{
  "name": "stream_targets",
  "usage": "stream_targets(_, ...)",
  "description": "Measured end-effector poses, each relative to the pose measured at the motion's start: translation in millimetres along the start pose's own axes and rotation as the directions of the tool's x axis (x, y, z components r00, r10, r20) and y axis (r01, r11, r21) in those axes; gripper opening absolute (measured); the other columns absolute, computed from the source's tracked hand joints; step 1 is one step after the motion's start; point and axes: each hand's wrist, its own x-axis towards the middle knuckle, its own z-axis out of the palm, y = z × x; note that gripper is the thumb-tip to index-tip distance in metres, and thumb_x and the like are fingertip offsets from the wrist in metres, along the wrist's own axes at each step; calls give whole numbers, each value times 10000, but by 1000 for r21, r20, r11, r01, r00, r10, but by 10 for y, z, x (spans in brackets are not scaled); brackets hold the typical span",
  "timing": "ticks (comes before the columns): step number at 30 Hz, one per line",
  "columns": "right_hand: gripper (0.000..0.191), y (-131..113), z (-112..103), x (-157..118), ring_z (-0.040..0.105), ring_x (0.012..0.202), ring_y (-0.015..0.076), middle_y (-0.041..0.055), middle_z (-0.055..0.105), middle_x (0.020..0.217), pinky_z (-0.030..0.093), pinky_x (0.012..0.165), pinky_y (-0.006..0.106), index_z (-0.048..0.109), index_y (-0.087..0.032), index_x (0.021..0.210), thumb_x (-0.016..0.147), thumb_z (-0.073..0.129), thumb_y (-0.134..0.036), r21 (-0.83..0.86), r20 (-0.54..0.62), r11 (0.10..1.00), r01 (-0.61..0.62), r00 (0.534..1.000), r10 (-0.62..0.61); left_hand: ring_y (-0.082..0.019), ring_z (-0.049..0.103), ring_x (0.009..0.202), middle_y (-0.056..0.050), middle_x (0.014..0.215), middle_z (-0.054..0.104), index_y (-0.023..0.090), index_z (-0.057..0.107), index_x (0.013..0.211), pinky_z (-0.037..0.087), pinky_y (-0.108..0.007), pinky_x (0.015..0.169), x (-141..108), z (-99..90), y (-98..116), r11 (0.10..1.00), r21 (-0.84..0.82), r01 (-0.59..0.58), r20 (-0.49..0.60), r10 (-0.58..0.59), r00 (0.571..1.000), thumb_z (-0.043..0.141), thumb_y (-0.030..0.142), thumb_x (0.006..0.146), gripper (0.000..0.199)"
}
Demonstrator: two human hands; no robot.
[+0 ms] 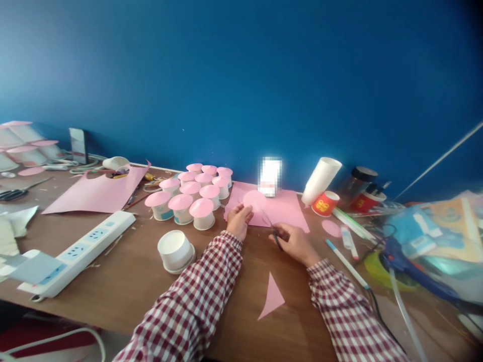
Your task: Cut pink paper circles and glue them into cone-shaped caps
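My left hand (240, 220) is closed on the lower left edge of a round pink paper piece (254, 200). Dark-handled scissors (277, 236) are in my right hand (294, 242), their blades pointing up and left beside the round piece. Behind both hands a large pink sheet (289, 208) lies against the wall. A curved pink scrap (272, 297) rests on the table between my forearms. To the left stand several white paper cups topped with pink discs (202, 207).
A white power strip (85, 251) and a white cup (175, 250) are on the left. Rightward stand a tilted cup stack (322, 180) and a red cup (325, 203). A blue glue gun (409, 271) lies at the far right. A cut pink sheet (98, 191) lies back left.
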Motion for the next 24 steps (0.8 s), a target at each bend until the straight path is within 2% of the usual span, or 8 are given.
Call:
stream_targets(4, 429, 22, -56, 37, 544, 543, 136, 14, 586, 609, 462, 532, 264, 624, -131, 957, 713, 630, -484, 235, -167, 971, -54, 981, 95, -118, 617, 760, -97, 909, 645, 106, 584, 986, 503, -262, 748, 28, -31, -83, 961, 267, -73, 169, 28, 985, 636, 149, 735, 260)
stream_targets(6, 457, 7, -60, 58, 544, 527, 132, 14, 583, 603, 456, 497, 256, 611, -128, 950, 709, 618, -517, 351, -240, 932, -93, 953, 186, -166, 620, 838, -142, 1022, 636, 104, 572, 1084, 494, -312, 792, 17, -59, -91, 822, 530, -208, 272, 68, 960, 615, 182, 756, 339)
stream_targets(7, 467, -5, -59, 65, 545, 525, 132, 18, 588, 610, 452, 482, 251, 610, -128, 940, 701, 619, -529, 382, -263, 918, -108, 939, 220, -187, 614, 873, -150, 1062, 628, 112, 575, 1101, 484, -328, 810, 6, -78, -74, 692, 656, -301, 315, 112, 942, 604, 190, 762, 349)
stream_targets(10, 483, -28, -47, 74, 545, 523, 128, 23, 596, 623, 450, 472, 248, 610, -129, 916, 675, 638, -546, 420, -272, 899, -127, 927, 258, -231, 579, 962, -119, 1069, 634, 167, 620, 1057, 425, -365, 884, -28, -144, 51, 153, 865, -477, 439, 230, 869, 536, 209, 798, 276)
stream_targets(12, 488, -15, -37, 77, 546, 523, 123, 16, 595, 629, 459, 490, 252, 606, -130, 910, 647, 669, -537, 442, -257, 888, -126, 931, 260, -262, 523, 1052, -111, 1105, 614, 192, 607, 1083, 395, -383, 902, -41, -181, 157, -141, 888, -437, 459, 283, 842, 480, 224, 822, 292)
stream_targets(14, 486, 15, -29, 81, 548, 527, 119, 5, 585, 622, 463, 511, 253, 601, -130, 909, 634, 690, -520, 463, -243, 878, -120, 936, 256, -310, 491, 1069, -157, 1115, 592, 139, 578, 1111, 381, -416, 892, -49, -203, 235, -325, 886, -331, 426, 288, 858, 516, 289, 797, 353)
stream_targets(18, 465, 64, -17, 81, 552, 545, 123, -16, 552, 588, 460, 537, 251, 600, -129, 932, 646, 701, -482, 459, -214, 883, -100, 952, 219, -355, 490, 1023, -204, 1068, 589, 82, 548, 1095, 374, -457, 845, -72, -202, 265, -460, 872, -167, 319, 277, 906, 532, 412, 773, 461)
stream_targets(24, 433, 57, -5, 67, 544, 543, 125, -19, 541, 581, 458, 533, 257, 591, -130, 929, 676, 680, -470, 456, -199, 885, -88, 960, 198, -321, 475, 1056, -165, 1116, 573, 157, 465, 1231, 351, -443, 881, -94, -197, 243, -481, 857, -183, 353, 291, 889, 535, 363, 791, 491)
